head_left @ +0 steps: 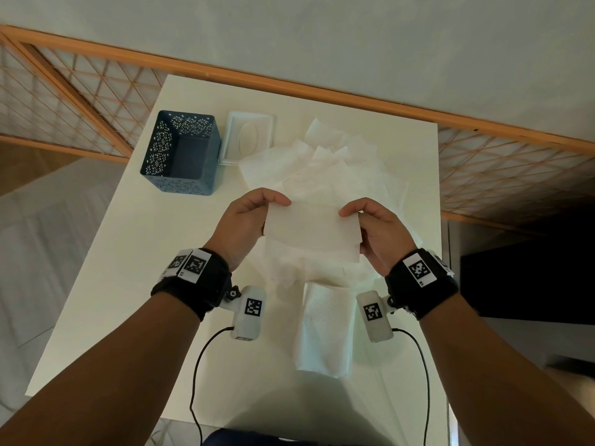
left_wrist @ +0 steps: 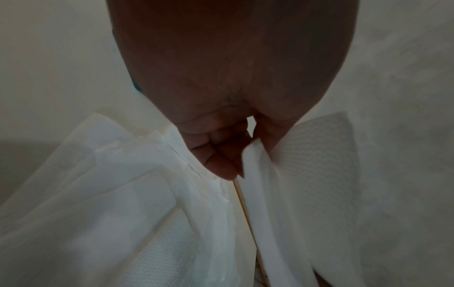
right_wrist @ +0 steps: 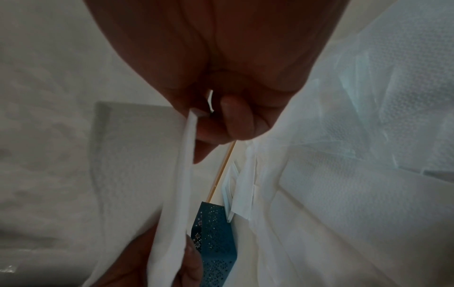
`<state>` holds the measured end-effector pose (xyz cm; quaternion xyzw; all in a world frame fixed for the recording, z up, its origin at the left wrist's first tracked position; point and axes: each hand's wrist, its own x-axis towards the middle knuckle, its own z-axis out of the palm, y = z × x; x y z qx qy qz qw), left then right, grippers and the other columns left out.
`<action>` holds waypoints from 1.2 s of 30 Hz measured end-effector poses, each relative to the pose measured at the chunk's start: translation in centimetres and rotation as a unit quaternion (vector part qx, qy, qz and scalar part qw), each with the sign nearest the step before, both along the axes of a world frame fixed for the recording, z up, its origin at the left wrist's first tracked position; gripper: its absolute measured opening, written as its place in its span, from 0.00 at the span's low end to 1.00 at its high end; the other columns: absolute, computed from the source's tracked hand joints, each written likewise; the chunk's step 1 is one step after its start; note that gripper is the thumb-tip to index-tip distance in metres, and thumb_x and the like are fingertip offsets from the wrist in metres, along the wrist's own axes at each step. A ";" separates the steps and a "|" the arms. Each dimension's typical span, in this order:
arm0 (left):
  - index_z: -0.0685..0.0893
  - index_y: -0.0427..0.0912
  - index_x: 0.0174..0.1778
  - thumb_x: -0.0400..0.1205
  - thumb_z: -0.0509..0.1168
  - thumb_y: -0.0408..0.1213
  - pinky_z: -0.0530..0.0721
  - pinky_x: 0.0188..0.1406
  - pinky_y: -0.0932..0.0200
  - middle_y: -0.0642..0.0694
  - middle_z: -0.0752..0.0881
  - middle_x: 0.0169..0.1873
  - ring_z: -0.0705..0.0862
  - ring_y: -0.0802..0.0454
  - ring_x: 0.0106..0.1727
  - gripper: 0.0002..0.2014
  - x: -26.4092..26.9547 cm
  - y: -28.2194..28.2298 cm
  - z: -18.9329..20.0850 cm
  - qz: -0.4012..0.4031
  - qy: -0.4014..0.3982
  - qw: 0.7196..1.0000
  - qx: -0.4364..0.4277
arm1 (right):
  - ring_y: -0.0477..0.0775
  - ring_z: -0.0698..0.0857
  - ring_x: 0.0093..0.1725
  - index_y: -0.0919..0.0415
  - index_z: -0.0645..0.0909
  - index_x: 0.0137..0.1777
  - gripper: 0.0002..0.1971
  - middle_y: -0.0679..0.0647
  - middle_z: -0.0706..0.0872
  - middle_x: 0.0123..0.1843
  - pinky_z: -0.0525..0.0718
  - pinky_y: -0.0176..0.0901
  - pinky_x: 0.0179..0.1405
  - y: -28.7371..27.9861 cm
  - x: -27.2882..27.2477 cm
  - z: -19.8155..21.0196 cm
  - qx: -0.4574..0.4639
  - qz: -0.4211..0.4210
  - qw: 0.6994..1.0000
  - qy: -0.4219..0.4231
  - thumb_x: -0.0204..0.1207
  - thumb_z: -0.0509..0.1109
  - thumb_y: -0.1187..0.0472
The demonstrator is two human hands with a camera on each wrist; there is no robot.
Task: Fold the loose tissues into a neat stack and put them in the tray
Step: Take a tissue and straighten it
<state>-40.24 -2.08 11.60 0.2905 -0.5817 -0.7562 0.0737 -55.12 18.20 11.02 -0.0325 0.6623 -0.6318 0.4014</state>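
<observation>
Fingers of left hand (head_left: 248,220) and right hand (head_left: 376,233) pinch folded tissue (head_left: 314,231) at short ends, long axis 9-to-3, held above tabletop (head_left: 128,252). Loose tissues (head_left: 322,165) at 12, folded stack (head_left: 325,333) at 6, tray (head_left: 180,152) at 10, nearer left hand.

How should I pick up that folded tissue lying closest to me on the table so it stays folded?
Probably best to take the folded tissue by its near short edge, coming from your side of the table. It lies flat and long, pointing toward you, clear of the loose pile. Pinching all the layers together at that edge should keep the fold shut.
</observation>
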 end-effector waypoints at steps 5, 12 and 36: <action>0.87 0.38 0.46 0.80 0.56 0.34 0.85 0.43 0.59 0.40 0.89 0.47 0.85 0.46 0.45 0.13 -0.2 -0.3 0.2 0.010 -0.022 0.998 0.062 | 0.56 0.69 0.34 0.56 0.85 0.40 0.13 0.56 0.78 0.38 0.58 0.50 0.32 0.1 -0.3 -0.1 -0.012 -0.007 0.999 -0.029 0.72 0.58 0.66; 0.89 0.48 0.49 0.83 0.75 0.34 0.82 0.50 0.48 0.38 0.83 0.46 0.84 0.45 0.47 0.04 -0.1 -0.1 -0.8 0.020 -0.023 0.999 -0.025 | 0.54 0.77 0.35 0.56 0.82 0.65 0.17 0.56 0.84 0.44 0.69 0.44 0.29 0.2 -0.1 -0.4 0.004 -0.031 0.999 -0.024 0.79 0.75 0.53; 0.86 0.33 0.48 0.85 0.75 0.37 0.93 0.44 0.53 0.40 0.90 0.41 0.92 0.45 0.39 0.10 4.2 7.2 -2.6 -0.222 -0.163 0.950 -0.143 | 0.34 0.83 0.38 0.48 0.89 0.47 0.02 0.47 0.91 0.43 0.77 0.23 0.41 2.8 2.3 -1.2 0.192 0.290 0.914 0.208 0.80 0.78 0.56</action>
